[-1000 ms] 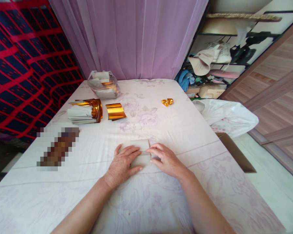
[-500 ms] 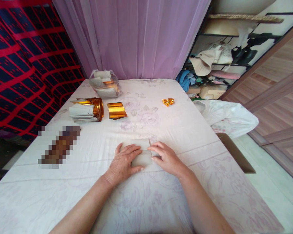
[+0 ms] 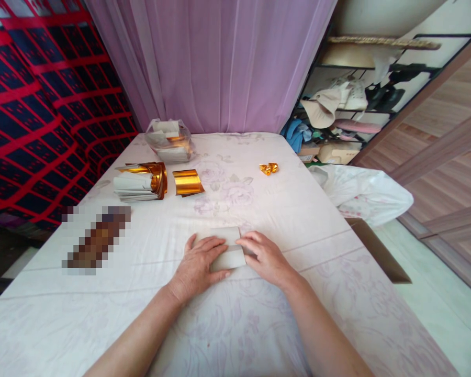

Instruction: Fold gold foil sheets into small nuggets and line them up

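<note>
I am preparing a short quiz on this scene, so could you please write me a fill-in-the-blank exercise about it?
1. Both the left hand and the right hand press flat on a folded pale ____.
2. The small folded gold piece lies to the ____ of the gold sheet.
3. The curtain behind the table is ____.

Missing words: paper; right; purple

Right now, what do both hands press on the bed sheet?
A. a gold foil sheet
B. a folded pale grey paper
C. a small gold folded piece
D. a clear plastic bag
B: the left hand and the right hand lie flat on the folded pale grey paper, while the gold foil sheet, the clear plastic bag and the small gold folded piece lie farther away, untouched.
</note>
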{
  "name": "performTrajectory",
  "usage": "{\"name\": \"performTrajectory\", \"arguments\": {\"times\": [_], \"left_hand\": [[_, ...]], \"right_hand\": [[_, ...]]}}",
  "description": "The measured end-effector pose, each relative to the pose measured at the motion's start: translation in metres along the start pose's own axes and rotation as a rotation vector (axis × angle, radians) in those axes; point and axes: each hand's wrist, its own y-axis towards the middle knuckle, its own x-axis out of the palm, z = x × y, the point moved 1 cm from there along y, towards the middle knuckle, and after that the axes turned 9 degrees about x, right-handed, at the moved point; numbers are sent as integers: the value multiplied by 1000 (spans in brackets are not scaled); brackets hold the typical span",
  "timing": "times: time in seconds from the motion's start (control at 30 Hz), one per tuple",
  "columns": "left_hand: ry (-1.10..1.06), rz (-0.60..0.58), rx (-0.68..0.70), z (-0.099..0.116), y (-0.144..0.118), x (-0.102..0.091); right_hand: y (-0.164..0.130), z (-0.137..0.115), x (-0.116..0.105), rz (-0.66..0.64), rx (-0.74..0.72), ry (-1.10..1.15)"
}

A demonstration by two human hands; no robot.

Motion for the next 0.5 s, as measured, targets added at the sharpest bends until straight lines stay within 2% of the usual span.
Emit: {"name": "performTrajectory", "arguments": {"times": [0.27, 0.5], "left_hand": [[21, -1, 1, 0, -2, 2], [32, -58, 46, 2, -5, -2]], "right_hand": [[-2, -8, -4, 2, -55, -50], [-5, -16, -12, -18, -67, -183]]}}
